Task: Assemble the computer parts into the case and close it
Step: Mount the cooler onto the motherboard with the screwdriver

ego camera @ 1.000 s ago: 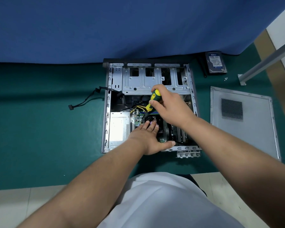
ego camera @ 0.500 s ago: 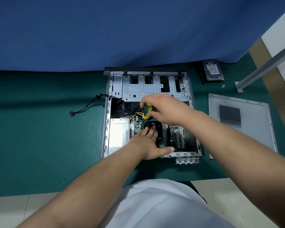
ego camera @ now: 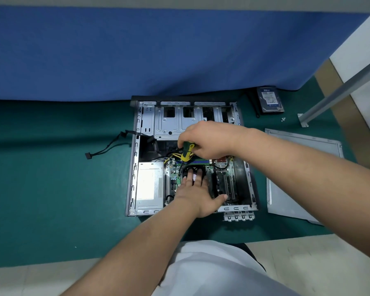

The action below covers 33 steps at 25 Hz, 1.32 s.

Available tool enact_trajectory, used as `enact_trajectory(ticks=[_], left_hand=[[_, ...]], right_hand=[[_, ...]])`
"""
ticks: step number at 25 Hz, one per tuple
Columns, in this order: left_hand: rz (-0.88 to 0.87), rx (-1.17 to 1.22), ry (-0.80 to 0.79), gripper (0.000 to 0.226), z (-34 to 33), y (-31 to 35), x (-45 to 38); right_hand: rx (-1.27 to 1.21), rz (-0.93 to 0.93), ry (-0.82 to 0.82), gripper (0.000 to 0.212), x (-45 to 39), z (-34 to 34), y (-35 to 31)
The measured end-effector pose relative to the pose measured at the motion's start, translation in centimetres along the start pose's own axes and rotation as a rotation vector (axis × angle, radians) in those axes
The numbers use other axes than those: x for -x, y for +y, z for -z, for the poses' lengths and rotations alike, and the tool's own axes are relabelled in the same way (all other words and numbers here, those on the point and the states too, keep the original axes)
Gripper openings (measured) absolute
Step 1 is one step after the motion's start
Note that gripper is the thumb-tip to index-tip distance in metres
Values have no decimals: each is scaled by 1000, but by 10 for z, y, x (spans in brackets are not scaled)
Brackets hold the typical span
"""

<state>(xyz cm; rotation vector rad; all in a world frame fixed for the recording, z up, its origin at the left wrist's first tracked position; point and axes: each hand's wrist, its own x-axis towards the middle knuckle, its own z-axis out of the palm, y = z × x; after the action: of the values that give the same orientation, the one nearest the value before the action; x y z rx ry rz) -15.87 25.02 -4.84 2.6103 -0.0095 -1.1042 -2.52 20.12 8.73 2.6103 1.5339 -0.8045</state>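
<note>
The open computer case (ego camera: 192, 159) lay on its side on the green mat (ego camera: 51, 189), against the blue curtain (ego camera: 137, 56). The right hand (ego camera: 209, 139) gripped a green-and-yellow screwdriver (ego camera: 187, 151) above the motherboard; the left hand (ego camera: 198, 193) pressed flat-fingered on the fan (ego camera: 193, 168). A side panel (ego camera: 295, 171) lay right of the case, a hard drive (ego camera: 269, 99) at the mat's far right corner, and a loose cable (ego camera: 107, 146) trailed left.

1. The left hand (ego camera: 195, 194) reaches forward from the near left, palm down, fingers straight and spread, thumb splayed out to the right.
2. The right hand (ego camera: 209, 139) comes in from the right, farther off than the left, fingers curled in a grip, apparently knuckles up.
3. Both forearms are bare.
</note>
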Motion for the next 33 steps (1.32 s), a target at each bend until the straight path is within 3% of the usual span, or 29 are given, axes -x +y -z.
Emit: enact_trajectory(ticks=[15, 18, 21, 23, 26, 29, 31, 33], left_hand=[[-85, -12, -30, 116, 0, -15, -8], [-110, 1, -29, 116, 2, -20, -6], [-111, 27, -28, 117, 2, -20, -5], [-117, 25, -26, 116, 2, -20, -5], [-120, 28, -23, 116, 2, -21, -6], [-116, 34, -26, 117, 1, -21, -5], [-116, 38, -22, 117, 1, -20, -6], [-123, 43, -13, 115, 2, -20, -6]], right_hand=[[36, -37, -76, 33, -14, 7, -13], [77, -86, 15, 27, -14, -1, -18], [230, -266, 156, 54, -14, -20, -27], [237, -288, 163, 63, -13, -25, -26], [70, -86, 28, 47, -8, -9, -12], [56, 70, -46, 36, -7, 8, -2], [81, 22, -20, 32, -6, 4, -8], [168, -92, 112, 34, -10, -10, -20]])
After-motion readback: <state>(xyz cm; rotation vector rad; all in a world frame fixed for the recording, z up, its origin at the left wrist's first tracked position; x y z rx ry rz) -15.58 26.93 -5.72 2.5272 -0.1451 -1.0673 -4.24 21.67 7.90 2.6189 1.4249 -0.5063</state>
